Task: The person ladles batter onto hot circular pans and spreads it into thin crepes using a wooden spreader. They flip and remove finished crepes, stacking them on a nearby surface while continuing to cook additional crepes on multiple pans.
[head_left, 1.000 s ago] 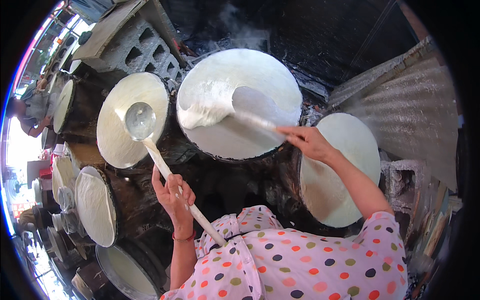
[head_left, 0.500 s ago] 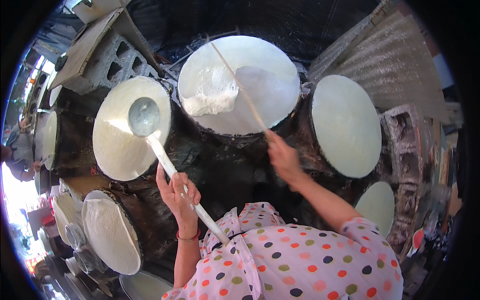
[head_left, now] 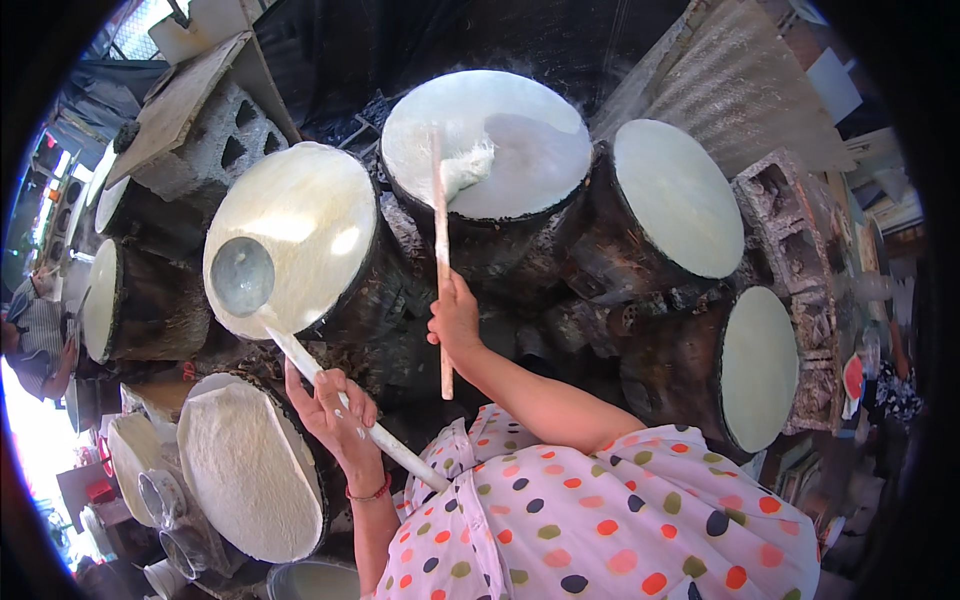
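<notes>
My left hand [head_left: 335, 412] is closed round the white handle of a ladle [head_left: 243, 277]. The handle's end rests against my polka-dot shirt. Its round grey bowl is over the lower left of a cream-coated round drum top [head_left: 310, 210]. My right hand [head_left: 456, 316] grips a thin wooden stick [head_left: 441, 225], held nearly upright. The stick's far end reaches the middle drum top [head_left: 540, 110], beside a crumpled white mass [head_left: 468, 170]. Whether the stick touches this mass or passes above it, I cannot tell. Right of the mass, part of that surface looks greyer.
Pale-topped drums stand on the right [head_left: 680, 200] and lower right [head_left: 762, 370]. A drum at lower left bears a wrinkled white sheet [head_left: 250, 470]. Concrete blocks [head_left: 235, 140] and a corrugated panel [head_left: 740, 100] border the back. Another person [head_left: 40, 330] is at far left.
The stick has swung left and stands more upright, my right hand moving left with it. The white mass looks smaller and more bunched. The ladle bowl has shifted to the drum top's lower left.
</notes>
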`<state>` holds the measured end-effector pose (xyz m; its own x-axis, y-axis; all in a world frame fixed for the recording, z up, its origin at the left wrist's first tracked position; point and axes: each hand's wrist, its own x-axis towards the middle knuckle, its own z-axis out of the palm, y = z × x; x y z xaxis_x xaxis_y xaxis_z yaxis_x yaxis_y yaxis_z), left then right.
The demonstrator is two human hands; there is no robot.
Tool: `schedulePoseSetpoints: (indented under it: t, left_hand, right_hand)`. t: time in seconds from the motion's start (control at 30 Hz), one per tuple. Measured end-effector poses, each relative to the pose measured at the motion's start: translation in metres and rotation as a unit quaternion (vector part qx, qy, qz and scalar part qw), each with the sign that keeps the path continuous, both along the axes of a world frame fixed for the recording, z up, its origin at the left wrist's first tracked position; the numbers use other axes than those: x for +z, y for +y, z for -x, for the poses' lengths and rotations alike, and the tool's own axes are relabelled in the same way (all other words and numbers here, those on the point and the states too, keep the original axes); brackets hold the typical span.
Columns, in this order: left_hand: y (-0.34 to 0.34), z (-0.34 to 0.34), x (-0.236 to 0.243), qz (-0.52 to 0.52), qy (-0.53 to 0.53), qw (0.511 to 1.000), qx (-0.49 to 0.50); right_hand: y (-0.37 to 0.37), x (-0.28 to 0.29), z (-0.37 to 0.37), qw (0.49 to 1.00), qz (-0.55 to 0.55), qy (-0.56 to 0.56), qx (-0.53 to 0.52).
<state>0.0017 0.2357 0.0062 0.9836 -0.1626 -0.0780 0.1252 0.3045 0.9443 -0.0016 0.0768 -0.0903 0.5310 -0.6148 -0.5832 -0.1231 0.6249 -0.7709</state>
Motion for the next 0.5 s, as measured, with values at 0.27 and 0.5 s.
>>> schedulePoseSetpoints:
  t: [0.27, 0.5]
  left_hand:
    - [0.008, 0.003, -0.002, 0.048, 0.007, 0.996, -0.074]
    - [0.007, 0.006, 0.003, 0.049, -0.004, 0.996, -0.075]
  right_hand:
    - [-0.029, -0.004, 0.062, 0.998, 0.007, -0.032, -0.051]
    - [-0.022, 0.003, 0.059, 0.954, 0.26, 0.112, 0.097]
